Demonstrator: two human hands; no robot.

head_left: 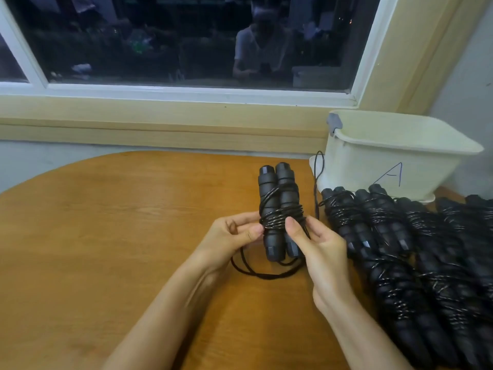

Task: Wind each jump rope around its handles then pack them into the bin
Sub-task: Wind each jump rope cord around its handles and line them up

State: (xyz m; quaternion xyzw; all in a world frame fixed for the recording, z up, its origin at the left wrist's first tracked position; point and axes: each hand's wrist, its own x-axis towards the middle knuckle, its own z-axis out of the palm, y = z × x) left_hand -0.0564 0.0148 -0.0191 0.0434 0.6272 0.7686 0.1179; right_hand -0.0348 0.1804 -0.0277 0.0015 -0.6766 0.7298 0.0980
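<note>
With left fingers (253, 231) pinching paired black foam handles (277, 188) and right fingers (293, 228) gripping thin black cord (266, 275), keep turns snug, left of the cream plastic bin (373, 166).

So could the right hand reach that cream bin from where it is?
Probably yes. The bin sits open-topped beyond the right hand, with only a low pile of wound ropes between them, though that hand grips a jump rope.
</note>
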